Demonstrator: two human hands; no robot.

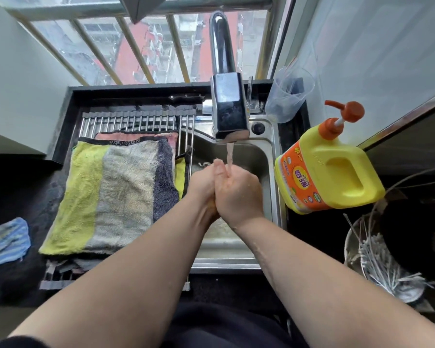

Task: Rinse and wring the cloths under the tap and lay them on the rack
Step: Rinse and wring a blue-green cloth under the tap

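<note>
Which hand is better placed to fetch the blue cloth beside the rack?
Probably the left hand: the blue cloth lies far left, beyond the rack; the right hand would have to cross the left arm.

cam: head-worn, wide-angle | pos: close above counter (35, 192) edge | dir: fwd + steeply down onto sink (226, 259) | frame top: tap (230, 106), window bars (133, 49) | views: 1 only

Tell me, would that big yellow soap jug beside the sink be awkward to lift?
The yellow jug is bulky, so probably heavy if full; its fill level isn't visible. Its moulded handle should give a secure hold. Smooth plastic could be slippery when wet.
</note>
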